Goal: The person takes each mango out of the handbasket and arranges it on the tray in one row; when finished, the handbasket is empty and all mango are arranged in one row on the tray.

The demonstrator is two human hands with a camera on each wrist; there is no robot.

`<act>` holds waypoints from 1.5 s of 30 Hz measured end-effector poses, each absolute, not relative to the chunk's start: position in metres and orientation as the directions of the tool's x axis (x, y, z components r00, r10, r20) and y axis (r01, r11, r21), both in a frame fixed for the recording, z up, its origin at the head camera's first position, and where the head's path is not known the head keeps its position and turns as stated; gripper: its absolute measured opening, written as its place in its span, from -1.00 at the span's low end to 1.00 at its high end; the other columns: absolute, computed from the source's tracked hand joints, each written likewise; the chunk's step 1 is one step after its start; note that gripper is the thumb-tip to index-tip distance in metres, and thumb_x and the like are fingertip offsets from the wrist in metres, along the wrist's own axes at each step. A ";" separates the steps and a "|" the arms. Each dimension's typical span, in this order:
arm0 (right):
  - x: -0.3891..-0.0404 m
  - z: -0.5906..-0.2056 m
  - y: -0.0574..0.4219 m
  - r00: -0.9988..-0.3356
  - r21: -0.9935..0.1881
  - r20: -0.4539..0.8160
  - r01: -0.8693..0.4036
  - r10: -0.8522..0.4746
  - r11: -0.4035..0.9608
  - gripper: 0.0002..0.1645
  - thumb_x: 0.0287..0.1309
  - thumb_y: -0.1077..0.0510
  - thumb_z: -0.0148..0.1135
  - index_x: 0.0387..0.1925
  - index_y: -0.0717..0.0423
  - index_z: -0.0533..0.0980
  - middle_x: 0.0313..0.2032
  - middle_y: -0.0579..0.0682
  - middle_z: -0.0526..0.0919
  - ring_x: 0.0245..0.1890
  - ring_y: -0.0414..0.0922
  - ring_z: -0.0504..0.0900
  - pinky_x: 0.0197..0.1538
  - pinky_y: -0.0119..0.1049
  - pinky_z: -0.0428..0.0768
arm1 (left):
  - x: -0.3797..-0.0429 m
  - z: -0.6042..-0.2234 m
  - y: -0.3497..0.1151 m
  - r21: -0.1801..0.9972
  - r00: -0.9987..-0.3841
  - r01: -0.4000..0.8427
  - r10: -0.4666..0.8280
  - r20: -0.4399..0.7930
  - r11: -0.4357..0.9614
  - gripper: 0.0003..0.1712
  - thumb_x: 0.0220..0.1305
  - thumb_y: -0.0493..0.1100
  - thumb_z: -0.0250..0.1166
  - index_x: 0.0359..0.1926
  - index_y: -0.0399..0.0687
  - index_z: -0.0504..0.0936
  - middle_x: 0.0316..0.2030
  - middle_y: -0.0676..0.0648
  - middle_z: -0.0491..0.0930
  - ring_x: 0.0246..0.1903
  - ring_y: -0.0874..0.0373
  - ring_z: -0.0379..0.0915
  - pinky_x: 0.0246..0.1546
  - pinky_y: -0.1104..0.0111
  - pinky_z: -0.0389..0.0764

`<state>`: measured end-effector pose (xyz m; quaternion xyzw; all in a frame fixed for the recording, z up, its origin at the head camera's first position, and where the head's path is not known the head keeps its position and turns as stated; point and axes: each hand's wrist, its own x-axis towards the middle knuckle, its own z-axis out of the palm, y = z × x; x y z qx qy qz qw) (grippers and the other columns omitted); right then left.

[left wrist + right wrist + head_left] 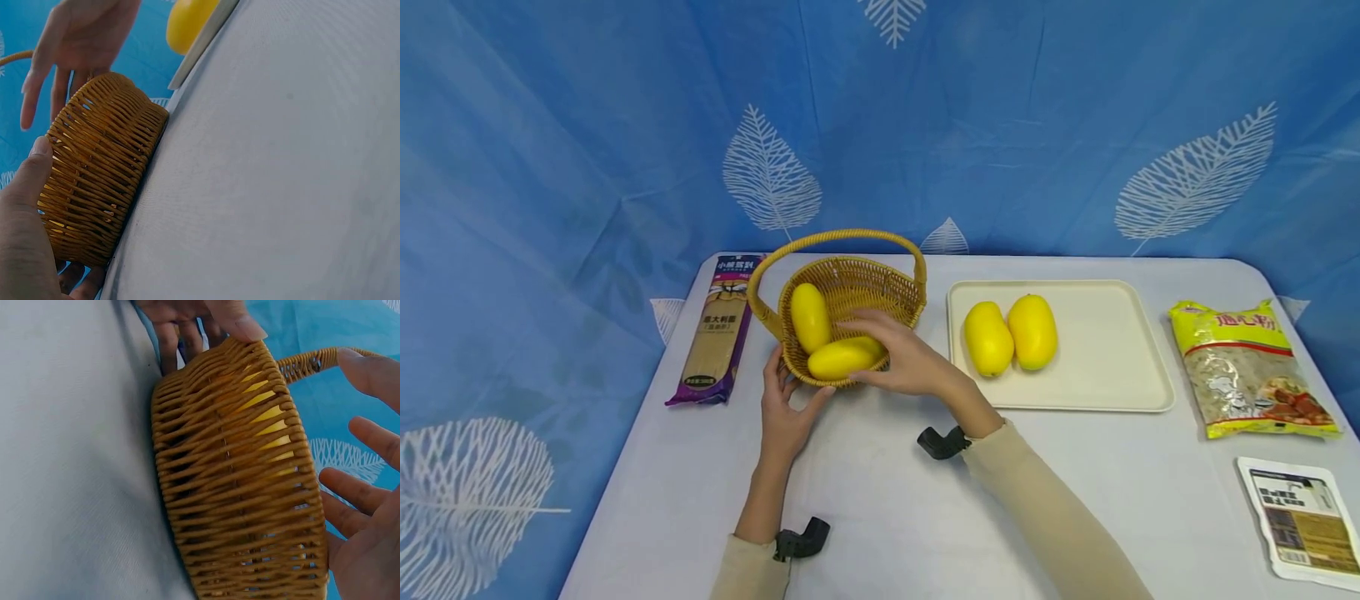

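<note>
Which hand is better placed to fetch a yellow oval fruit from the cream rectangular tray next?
Probably the right hand: it looks empty and is nearer the tray and its two fruits. The left hand, farther off, grips the golden-brown wicker basket.

The basket looks woven from ridged, faintly glossy cane; the fruit smooth and softly shiny; the tray smooth, matt plastic; the yellow-edged bag glossy, crinkled film; the counter matt cloth

Four yellow fruits, three packets, one basket
</note>
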<state>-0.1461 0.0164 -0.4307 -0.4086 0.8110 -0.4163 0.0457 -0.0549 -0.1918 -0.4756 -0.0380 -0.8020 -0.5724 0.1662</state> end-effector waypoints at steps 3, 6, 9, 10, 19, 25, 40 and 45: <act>-0.149 -0.430 0.010 -0.669 -0.715 0.231 -0.609 -0.706 0.343 -0.25 0.05 -0.14 0.30 0.28 -0.17 0.30 0.31 0.05 0.24 0.33 -0.09 0.20 0.30 -0.02 0.28 | -0.054 -0.476 -0.192 0.906 -0.941 0.254 -0.130 0.312 0.339 0.05 0.01 -0.35 0.40 0.40 -0.29 -0.07 0.32 -0.33 0.14 0.23 -0.21 0.21 0.17 0.19 0.41; -0.152 -0.430 0.004 -0.672 -0.710 0.205 -0.603 -0.712 0.365 -0.26 0.05 -0.17 0.29 0.27 -0.15 0.31 0.32 0.05 0.23 0.33 -0.07 0.19 0.30 -0.02 0.29 | -0.054 -0.475 -0.191 0.908 -0.944 0.249 -0.128 0.306 0.337 0.04 0.02 -0.34 0.40 0.40 -0.29 -0.07 0.31 -0.34 0.14 0.23 -0.21 0.21 0.18 0.19 0.40; -0.157 -0.431 -0.003 -0.667 -0.706 0.196 -0.604 -0.719 0.368 -0.25 0.05 -0.19 0.27 0.27 -0.11 0.32 0.32 0.08 0.23 0.32 -0.05 0.21 0.28 -0.02 0.32 | -0.054 -0.474 -0.191 0.909 -0.947 0.241 -0.125 0.297 0.340 0.03 0.03 -0.32 0.39 0.40 -0.28 -0.07 0.32 -0.33 0.13 0.24 -0.20 0.20 0.18 0.18 0.39; -0.159 -0.431 -0.005 -0.662 -0.708 0.197 -0.606 -0.723 0.363 -0.25 0.06 -0.19 0.27 0.27 -0.09 0.32 0.32 0.10 0.23 0.32 -0.04 0.22 0.27 -0.02 0.33 | -0.054 -0.474 -0.191 0.909 -0.947 0.238 -0.126 0.295 0.342 0.03 0.03 -0.32 0.39 0.40 -0.28 -0.07 0.32 -0.33 0.13 0.24 -0.20 0.20 0.18 0.18 0.39; -0.186 -0.427 -0.028 -0.658 -0.757 0.152 -0.557 -0.737 0.341 -0.30 0.13 -0.14 0.23 0.28 -0.06 0.31 0.34 0.12 0.20 0.34 -0.03 0.16 0.33 -0.04 0.26 | -0.054 -0.474 -0.191 0.916 -0.954 0.213 -0.132 0.270 0.339 0.05 0.04 -0.29 0.40 0.41 -0.26 -0.09 0.35 -0.31 0.09 0.27 -0.17 0.17 0.19 0.02 0.34; -0.196 -0.429 -0.035 -0.675 -0.771 0.057 -0.498 -0.736 0.397 -0.29 0.14 -0.21 0.18 0.31 -0.25 0.26 0.41 0.09 0.04 0.40 -0.01 0.04 0.33 0.05 0.21 | -0.055 -0.474 -0.191 0.923 -0.958 0.202 -0.130 0.256 0.328 0.05 0.05 -0.28 0.39 0.41 -0.23 -0.10 0.36 -0.29 0.07 0.29 -0.12 0.15 0.20 0.01 0.32; -0.207 -0.442 -0.050 -0.648 -0.782 -0.047 -0.450 -0.760 0.432 -0.31 0.11 -0.22 0.21 0.29 -0.36 0.29 0.46 0.03 -0.18 0.44 0.05 -0.15 0.35 0.09 0.15 | -0.055 -0.470 -0.191 0.921 -0.963 0.178 -0.133 0.236 0.346 0.06 0.05 -0.25 0.40 0.41 -0.24 -0.10 0.38 -0.25 0.05 0.31 -0.09 0.13 0.22 0.06 0.32; -0.207 -0.445 -0.053 -0.673 -0.797 -0.059 -0.413 -0.738 0.441 -0.29 0.06 -0.21 0.26 0.27 -0.34 0.31 0.45 0.02 -0.18 0.42 0.06 -0.02 0.32 0.06 0.23 | -0.058 -0.482 -0.196 0.925 -0.962 0.172 -0.143 0.232 0.339 0.08 0.02 -0.27 0.42 0.43 -0.13 -0.10 0.39 -0.17 0.05 0.32 -0.04 0.12 0.22 0.09 0.32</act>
